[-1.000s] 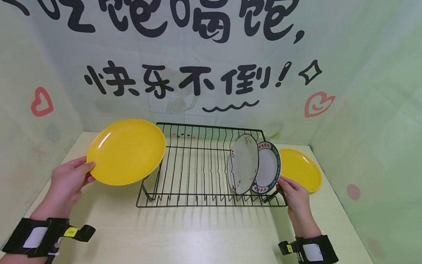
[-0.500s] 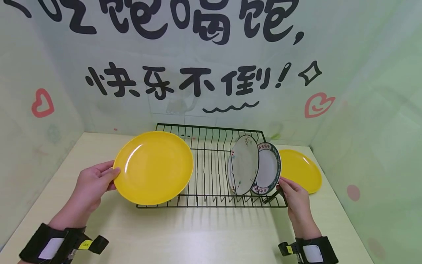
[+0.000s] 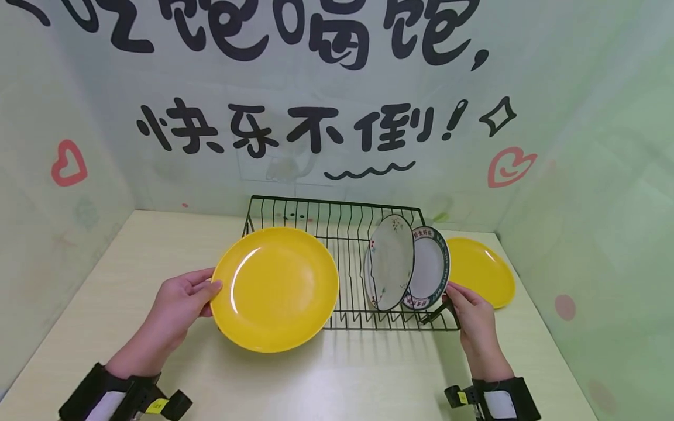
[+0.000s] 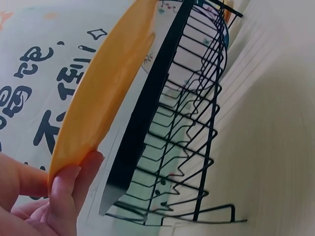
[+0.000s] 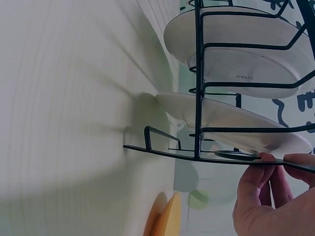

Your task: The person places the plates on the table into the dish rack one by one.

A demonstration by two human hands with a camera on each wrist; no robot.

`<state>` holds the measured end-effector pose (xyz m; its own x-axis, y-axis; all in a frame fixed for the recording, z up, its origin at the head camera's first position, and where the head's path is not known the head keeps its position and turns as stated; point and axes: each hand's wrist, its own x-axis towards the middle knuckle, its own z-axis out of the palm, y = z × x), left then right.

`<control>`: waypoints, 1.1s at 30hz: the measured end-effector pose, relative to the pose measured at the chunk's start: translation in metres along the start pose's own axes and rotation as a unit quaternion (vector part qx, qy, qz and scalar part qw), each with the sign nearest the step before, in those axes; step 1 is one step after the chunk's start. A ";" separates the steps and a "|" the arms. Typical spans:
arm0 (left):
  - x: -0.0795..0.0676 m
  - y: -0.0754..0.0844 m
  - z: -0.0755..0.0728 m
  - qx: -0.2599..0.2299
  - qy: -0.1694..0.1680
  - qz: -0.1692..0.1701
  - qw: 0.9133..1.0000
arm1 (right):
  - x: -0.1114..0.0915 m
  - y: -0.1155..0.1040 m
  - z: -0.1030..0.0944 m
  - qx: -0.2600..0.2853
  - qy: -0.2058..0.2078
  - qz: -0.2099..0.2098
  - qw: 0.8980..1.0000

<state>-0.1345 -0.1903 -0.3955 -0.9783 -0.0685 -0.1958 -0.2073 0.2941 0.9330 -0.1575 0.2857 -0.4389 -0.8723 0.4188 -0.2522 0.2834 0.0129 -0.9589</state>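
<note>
- The tabletop [image 3: 347, 380] is pale and faintly grained, with a bright sheen toward its near side and soft shadows below the rack.
- Hung sheets close in the back and both sides, pale grey-blue turning greenish at the right; heavy black Chinese lettering [image 3: 313, 130] runs across the back, with a red heart outline [image 3: 55, 169] on the left side.
- A black wire rack [image 3: 337, 203] stands on the table near the back. Toward its right end, a floral plate [image 3: 392, 263] and a green-rimmed plate [image 3: 427, 269] stand on edge, leaning.
- A second yellow plate [image 3: 481, 272] lies on the table just right of the rack.
- The person's left hand [image 3: 181, 298] grasps the large yellow plate [image 3: 275, 289] by its left edge, thumb in front and fingers behind, so it hangs before the rack's left part.
- The right hand [image 3: 474, 318] pinches the rack's right end frame between thumb and fingers.
- The large yellow plate hides much of the rack's left half; I can't tell whether the two touch.
- The green-rimmed plate is partly covered by the floral one, the top line of lettering is cut off, and a small mark under one plate in the right wrist view is too faint to read.
</note>
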 end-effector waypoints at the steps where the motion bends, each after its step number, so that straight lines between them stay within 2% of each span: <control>1: -0.001 0.000 0.002 -0.004 -0.004 -0.001 1.000 | 0.000 0.000 0.000 0.001 0.000 -0.001 1.000; 9: -0.007 0.000 0.021 -0.044 -0.035 -0.006 0.998 | -0.002 0.000 -0.005 0.001 -0.014 -0.005 1.000; 15: -0.010 0.002 0.028 -0.053 -0.041 -0.004 0.998 | -0.004 -0.001 -0.008 0.037 -0.031 -0.014 0.999; 17: -0.011 0.003 0.029 -0.058 -0.042 -0.008 0.997 | -0.005 -0.003 -0.007 0.033 -0.022 -0.017 0.999; 20: -0.013 0.003 0.031 -0.065 -0.045 -0.015 0.997 | -0.009 -0.006 -0.005 0.017 0.015 -0.030 0.999; 24: -0.014 0.003 0.033 -0.068 -0.047 -0.017 0.996 | -0.020 -0.015 0.001 0.016 0.080 -0.080 0.993; 27: -0.015 0.003 0.034 -0.069 -0.046 -0.017 0.996 | -0.036 -0.023 0.008 0.039 0.094 -0.145 0.984; 30: -0.016 0.005 0.035 -0.074 -0.046 -0.016 0.996 | -0.054 -0.031 0.017 0.073 0.065 -0.208 0.973; 33: -0.018 0.006 0.039 -0.093 -0.047 -0.012 0.994 | -0.070 -0.035 0.027 0.106 0.009 -0.248 0.963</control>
<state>-0.1180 -0.1506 -0.3984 -0.9712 0.0196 -0.2375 -0.2339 0.1116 0.9658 -0.1178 0.2312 -0.3914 -0.8719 0.4247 0.2437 -0.2551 0.0309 -0.9664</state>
